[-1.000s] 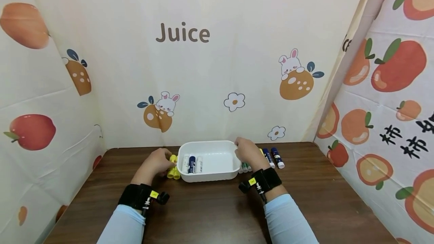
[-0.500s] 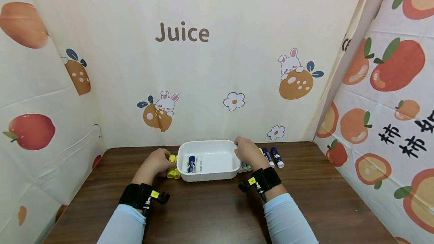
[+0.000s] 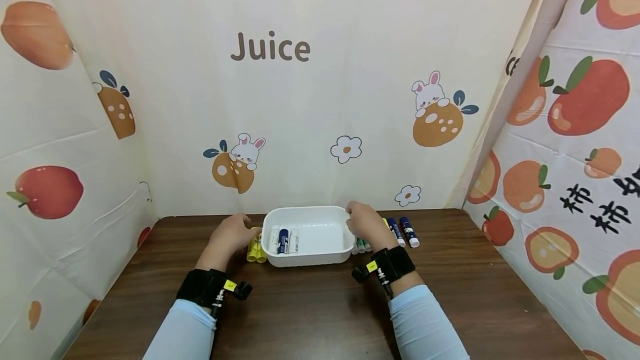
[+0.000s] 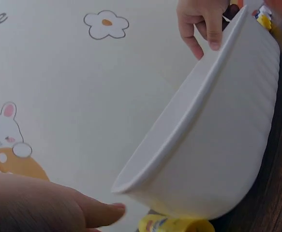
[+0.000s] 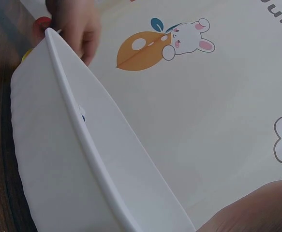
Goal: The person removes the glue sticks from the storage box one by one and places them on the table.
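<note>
A white plastic tray (image 3: 310, 261) stands at the back of the table with three glue sticks (image 3: 283, 241) lying in its left end, one dark blue and two pale. My left hand (image 3: 232, 235) is at the tray's left end, over yellow glue sticks (image 3: 256, 249) lying against the tray's outside. In the left wrist view its thumb is extended by the tray rim, above a yellow glue stick (image 4: 177, 224); its other fingers are mostly hidden there. My right hand (image 3: 367, 222) grips the tray's right rim, its fingers (image 4: 213, 34) hooked over the edge.
Right of the tray, partly behind my right hand, lie several green glue sticks (image 3: 364, 246). Two dark blue glue sticks (image 3: 409, 232) and a bit of yellow lie further right. A fruit-printed curtain (image 3: 310, 126) stands directly behind the table's back edge.
My left hand has shifted slightly up and forward, uncovering more of the yellow glue sticks. My right hand and the tray stay in place.
</note>
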`<state>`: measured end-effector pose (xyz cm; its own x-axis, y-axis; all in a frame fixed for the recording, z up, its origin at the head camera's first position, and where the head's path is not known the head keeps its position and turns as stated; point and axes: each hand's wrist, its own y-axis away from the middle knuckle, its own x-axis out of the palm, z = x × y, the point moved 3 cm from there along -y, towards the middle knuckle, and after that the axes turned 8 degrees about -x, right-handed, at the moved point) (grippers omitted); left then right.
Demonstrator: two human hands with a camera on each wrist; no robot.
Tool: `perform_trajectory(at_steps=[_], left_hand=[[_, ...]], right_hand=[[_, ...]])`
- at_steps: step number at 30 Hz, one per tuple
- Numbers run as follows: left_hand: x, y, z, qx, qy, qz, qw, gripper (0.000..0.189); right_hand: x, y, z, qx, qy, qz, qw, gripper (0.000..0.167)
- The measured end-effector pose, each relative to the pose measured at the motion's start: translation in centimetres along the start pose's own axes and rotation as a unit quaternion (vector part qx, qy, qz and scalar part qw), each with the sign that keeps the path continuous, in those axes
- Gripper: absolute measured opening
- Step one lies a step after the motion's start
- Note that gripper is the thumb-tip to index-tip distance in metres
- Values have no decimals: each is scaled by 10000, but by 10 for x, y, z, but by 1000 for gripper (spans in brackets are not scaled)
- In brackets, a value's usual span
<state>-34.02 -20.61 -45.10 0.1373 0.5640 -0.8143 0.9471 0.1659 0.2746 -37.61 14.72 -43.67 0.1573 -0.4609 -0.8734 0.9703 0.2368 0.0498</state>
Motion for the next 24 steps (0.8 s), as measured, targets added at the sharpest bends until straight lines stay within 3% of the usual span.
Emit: perform_trajectory(at_steps=[3,8,11,15,20,24], left_hand=[[-5,4,-12,225,42,-513,9984,57],[-2,15,-41,633,452,-895,9929,48],[6,22,-59,808,518,-795,9922,45],[20,26,-77,760,425,-586,9945,45],[38,20,-91,784,-86,-304,9964,50],[52,13,-98,853,-337,-46,9958,37]], right_hand=[[1,0,0,-4,-26,-3,10000,36],[1,0,1,-16,-26,-18,10000,36],[2,-1,2,-16,-11,-29,10000,35],[2,-1,1,-53,44,-45,10000,36],[2,-1,-1,-75,113,-47,9999,36],[3,-2,-3,-22,55,-28,10000,35]])
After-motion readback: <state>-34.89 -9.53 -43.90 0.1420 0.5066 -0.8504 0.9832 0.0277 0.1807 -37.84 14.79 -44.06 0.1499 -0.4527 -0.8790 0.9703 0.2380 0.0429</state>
